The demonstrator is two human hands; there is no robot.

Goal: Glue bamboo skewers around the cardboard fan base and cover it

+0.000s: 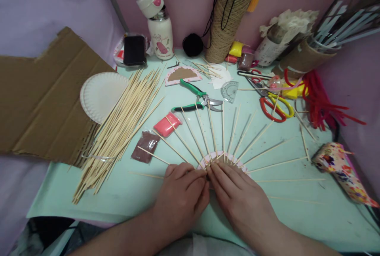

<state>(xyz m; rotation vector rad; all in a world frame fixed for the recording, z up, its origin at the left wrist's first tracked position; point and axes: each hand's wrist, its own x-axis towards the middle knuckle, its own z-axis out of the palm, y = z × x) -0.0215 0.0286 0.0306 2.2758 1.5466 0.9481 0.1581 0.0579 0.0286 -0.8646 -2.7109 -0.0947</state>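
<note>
A half-circle of brown cardboard with a pink-and-white patterned rim lies near the table's front edge, partly hidden under both hands. Thin wooden skewers fan outward from it on all sides. My left hand is closed at its left part, fingers curled and tips near the skewer ends; what they grip, if anything, is hidden. Flat across the cardboard's middle lies my right hand, its fingers stretched out and pressing where the skewers meet. Beyond the fan rest green-handled pruning shears.
Left are a skewer pile, a paper plate, cardboard and clay packets. Behind stand a bottle, twine roll and second half-circle. Right lie scissors, pipe cleaners and a floral-patterned glue gun.
</note>
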